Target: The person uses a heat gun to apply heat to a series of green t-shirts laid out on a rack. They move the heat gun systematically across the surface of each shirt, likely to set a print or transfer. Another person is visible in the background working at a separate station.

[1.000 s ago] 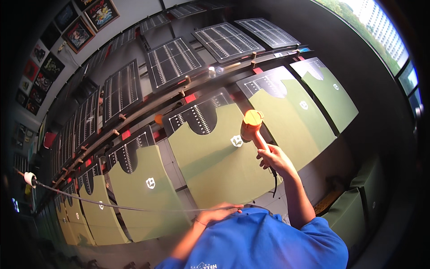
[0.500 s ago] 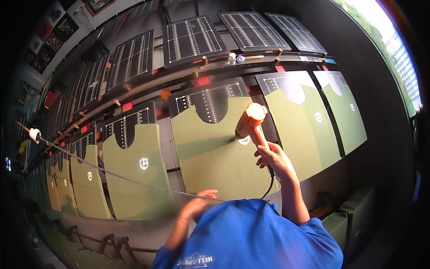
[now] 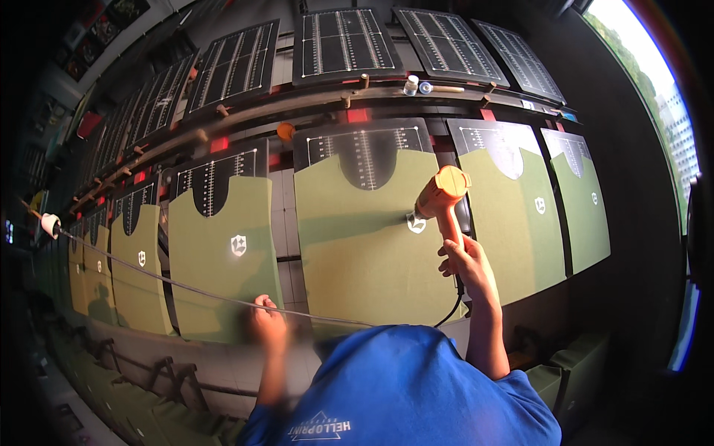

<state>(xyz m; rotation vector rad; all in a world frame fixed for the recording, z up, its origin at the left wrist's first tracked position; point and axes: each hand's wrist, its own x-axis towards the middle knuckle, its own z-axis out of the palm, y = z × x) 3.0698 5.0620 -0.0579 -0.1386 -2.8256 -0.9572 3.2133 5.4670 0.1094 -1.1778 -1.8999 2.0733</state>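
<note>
An orange heat gun [image 3: 444, 189] is in my right hand [image 3: 470, 266], its fingers wrapped round the handle. Its nozzle points down and left, at the white shield-shaped print [image 3: 416, 225] on a green fabric panel [image 3: 357, 275]. That panel, with a curved neck cut-out, lies flat on a black board marked with ruler lines [image 3: 364, 149]. My left hand [image 3: 269, 318] has curled fingers by the lower right edge of another green panel [image 3: 219, 286]. A thin grey cord [image 3: 186, 285] crosses at its fingertips; whether they grip it is unclear.
The grey cord runs up left to a white fitting [image 3: 50, 224]. Several printed green panels lie on boards along the row. Beyond a rail [image 3: 290, 111] with wooden pegs stand bare black boards [image 3: 346, 44]. A small bottle [image 3: 411, 85] and a handled tool [image 3: 439, 88] rest there.
My left hand has moved left, from near my shirt to the edge of the neighbouring panel. The heat gun's nozzle now sits more directly over the print. The whole view has shifted slightly.
</note>
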